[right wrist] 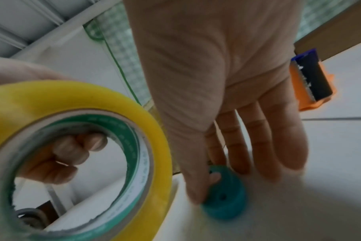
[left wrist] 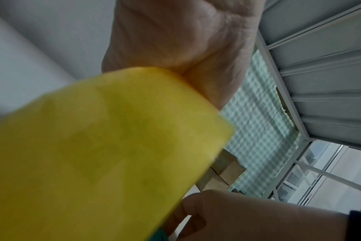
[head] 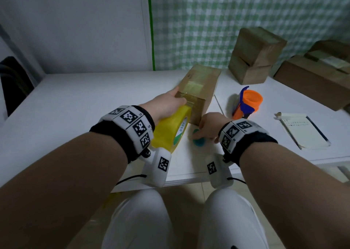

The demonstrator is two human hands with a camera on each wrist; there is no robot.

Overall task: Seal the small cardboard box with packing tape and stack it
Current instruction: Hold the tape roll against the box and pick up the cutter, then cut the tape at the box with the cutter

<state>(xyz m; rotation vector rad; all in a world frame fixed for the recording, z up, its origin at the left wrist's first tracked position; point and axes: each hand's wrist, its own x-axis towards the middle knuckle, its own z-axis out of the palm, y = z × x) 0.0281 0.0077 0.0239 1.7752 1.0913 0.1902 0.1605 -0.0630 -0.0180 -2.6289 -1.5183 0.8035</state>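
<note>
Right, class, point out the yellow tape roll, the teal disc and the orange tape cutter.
yellow tape roll (head: 167,134), head view, on its outer yellow band.
teal disc (right wrist: 229,203), right wrist view, on its flat face.
orange tape cutter (head: 252,98), head view, on its orange drum.

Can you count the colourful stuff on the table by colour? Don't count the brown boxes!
Yellow: 1, the tape roll
Orange and blue: 1, the tape cutter
Teal: 1, the small round thing
White: 1, the notepad
Total: 4
</note>
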